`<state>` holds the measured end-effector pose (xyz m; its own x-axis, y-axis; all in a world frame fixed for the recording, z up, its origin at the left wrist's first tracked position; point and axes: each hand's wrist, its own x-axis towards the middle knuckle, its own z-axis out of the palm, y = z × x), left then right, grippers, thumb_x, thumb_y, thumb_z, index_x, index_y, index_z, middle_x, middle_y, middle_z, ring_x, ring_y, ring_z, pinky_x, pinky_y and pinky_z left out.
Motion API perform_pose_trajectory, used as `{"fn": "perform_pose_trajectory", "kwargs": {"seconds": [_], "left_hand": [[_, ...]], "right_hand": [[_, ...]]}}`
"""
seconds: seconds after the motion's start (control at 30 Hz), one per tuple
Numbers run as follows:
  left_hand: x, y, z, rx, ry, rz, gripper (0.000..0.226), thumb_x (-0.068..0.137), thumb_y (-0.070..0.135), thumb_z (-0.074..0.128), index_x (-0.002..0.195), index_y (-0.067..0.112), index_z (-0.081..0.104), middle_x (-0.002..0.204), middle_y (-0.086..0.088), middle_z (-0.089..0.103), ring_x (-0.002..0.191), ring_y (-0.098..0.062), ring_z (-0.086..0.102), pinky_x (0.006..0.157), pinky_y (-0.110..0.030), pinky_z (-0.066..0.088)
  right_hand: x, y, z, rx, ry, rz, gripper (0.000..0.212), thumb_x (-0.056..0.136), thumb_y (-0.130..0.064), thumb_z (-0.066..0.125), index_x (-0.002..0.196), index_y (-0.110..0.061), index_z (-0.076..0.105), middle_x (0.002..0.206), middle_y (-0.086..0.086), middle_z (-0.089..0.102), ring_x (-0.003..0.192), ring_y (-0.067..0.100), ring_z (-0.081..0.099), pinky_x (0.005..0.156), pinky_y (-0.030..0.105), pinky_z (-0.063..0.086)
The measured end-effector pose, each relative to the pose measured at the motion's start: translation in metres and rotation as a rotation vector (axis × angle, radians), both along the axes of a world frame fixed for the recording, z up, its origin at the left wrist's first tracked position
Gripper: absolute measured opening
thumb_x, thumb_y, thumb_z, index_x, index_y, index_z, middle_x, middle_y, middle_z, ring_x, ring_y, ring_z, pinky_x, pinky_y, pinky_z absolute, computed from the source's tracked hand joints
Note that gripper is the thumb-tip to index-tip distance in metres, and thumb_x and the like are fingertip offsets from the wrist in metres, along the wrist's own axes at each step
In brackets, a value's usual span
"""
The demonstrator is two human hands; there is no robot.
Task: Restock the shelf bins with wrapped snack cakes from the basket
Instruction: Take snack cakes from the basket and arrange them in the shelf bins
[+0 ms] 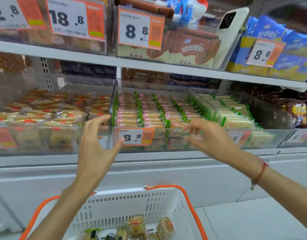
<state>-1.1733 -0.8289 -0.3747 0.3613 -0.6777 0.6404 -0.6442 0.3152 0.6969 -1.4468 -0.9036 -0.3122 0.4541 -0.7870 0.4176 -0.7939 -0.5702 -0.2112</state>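
A clear shelf bin (173, 131) at centre holds neat rows of green-edged wrapped snack cakes (149, 111), with an 8.8 price tag (134, 136) on its front. My left hand (95, 146) is raised before the bin's left front corner, fingers spread and holding nothing, the thumb tip by the tag. My right hand (204, 135) reaches the bin's front rim at the right, fingers loosely bent; no cake shows in it. Below, a white basket (128, 203) with orange handles holds a few wrapped cakes (137, 226).
A bin of clear-wrapped orange-label cakes (45, 111) sits to the left, and a bin of pale green-wrapped cakes (236, 115) to the right. The upper shelf (149, 64) carries boxed wafers, price tags and a white phone (230, 30). A white base panel lies below the bins.
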Motion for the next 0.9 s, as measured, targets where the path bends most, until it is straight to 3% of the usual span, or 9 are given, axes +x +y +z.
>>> {"fn": "perform_pose_trajectory", "kwargs": {"seconds": [0.1,0.2,0.3,0.47,0.6,0.67,0.73,0.8,0.9], "left_hand": [[-0.005,0.020,-0.031,0.143,0.015,-0.054,0.041,0.080,0.014,0.074,0.102,0.043,0.054,0.101,0.017,0.059,0.090,0.001,0.056,0.078,-0.025,0.047],[-0.005,0.031,-0.066,0.403,-0.036,-0.114,0.028,0.084,0.023,0.070,0.095,0.045,0.056,0.096,0.024,0.062,0.089,0.005,0.058,0.075,-0.030,0.051],[0.000,0.037,-0.108,0.690,-0.145,-0.168,0.017,0.087,0.033,0.065,0.094,0.043,0.055,0.095,0.025,0.061,0.089,0.004,0.058,0.073,-0.026,0.049],[0.019,0.057,-0.186,1.063,-0.248,-0.195,0.020,0.094,0.029,0.056,0.114,0.029,0.060,0.110,0.015,0.061,0.102,-0.007,0.058,0.080,-0.023,0.047],[0.028,0.080,-0.243,1.293,-0.320,-0.233,0.012,0.094,0.021,0.055,0.097,0.032,0.060,0.115,0.010,0.062,0.104,-0.012,0.060,0.083,-0.024,0.048],[0.026,0.090,-0.269,1.373,-0.382,-0.307,0.018,0.092,0.018,0.054,0.093,0.036,0.059,0.113,0.008,0.065,0.102,-0.012,0.061,0.083,-0.025,0.049],[0.021,0.103,-0.291,1.481,-0.418,-0.422,0.020,0.092,0.019,0.055,0.106,0.032,0.061,0.122,0.006,0.062,0.111,-0.013,0.058,0.091,-0.027,0.046],[0.016,0.119,-0.311,1.532,-0.494,-0.555,0.048,0.088,0.022,0.065,0.133,0.029,0.050,0.141,0.006,0.047,0.127,-0.014,0.047,0.102,-0.029,0.041],[0.011,0.136,-0.325,1.474,-0.633,-0.561,0.062,0.084,0.033,0.070,0.139,0.033,0.041,0.150,0.006,0.028,0.136,-0.017,0.030,0.110,-0.035,0.033]], "right_hand": [[0.016,0.018,-0.039,0.212,0.054,0.085,0.017,0.082,-0.026,0.071,0.098,-0.028,0.068,0.081,-0.020,0.056,0.077,0.006,0.056,0.070,0.026,0.047],[0.033,0.015,-0.091,0.410,0.152,0.108,0.014,0.084,-0.026,0.068,0.098,-0.027,0.068,0.080,-0.015,0.060,0.076,0.010,0.058,0.074,0.028,0.049],[0.048,0.010,-0.158,0.579,0.357,0.089,0.019,0.087,-0.026,0.062,0.106,-0.025,0.067,0.102,-0.005,0.067,0.094,0.015,0.060,0.084,0.029,0.047],[0.057,0.024,-0.261,0.761,0.557,0.056,0.025,0.093,-0.025,0.054,0.118,-0.024,0.060,0.127,0.001,0.057,0.116,0.021,0.052,0.090,0.029,0.041],[0.071,0.051,-0.324,0.836,0.616,0.109,0.027,0.095,-0.019,0.050,0.119,-0.015,0.061,0.122,0.007,0.059,0.112,0.026,0.056,0.093,0.036,0.045],[0.075,0.061,-0.352,0.866,0.640,0.156,0.031,0.095,-0.015,0.048,0.124,-0.011,0.059,0.120,0.011,0.061,0.113,0.029,0.057,0.092,0.040,0.048],[0.081,0.071,-0.375,0.872,0.685,0.192,0.040,0.097,-0.017,0.048,0.136,-0.009,0.048,0.133,0.014,0.053,0.123,0.031,0.050,0.094,0.043,0.048],[0.084,0.082,-0.393,0.861,0.721,0.201,0.054,0.098,-0.020,0.048,0.147,-0.008,0.029,0.150,0.010,0.033,0.138,0.029,0.032,0.101,0.045,0.043],[0.088,0.094,-0.411,0.727,0.736,0.167,0.055,0.097,-0.017,0.048,0.147,-0.009,0.026,0.149,0.009,0.034,0.138,0.027,0.030,0.107,0.040,0.034]]}}
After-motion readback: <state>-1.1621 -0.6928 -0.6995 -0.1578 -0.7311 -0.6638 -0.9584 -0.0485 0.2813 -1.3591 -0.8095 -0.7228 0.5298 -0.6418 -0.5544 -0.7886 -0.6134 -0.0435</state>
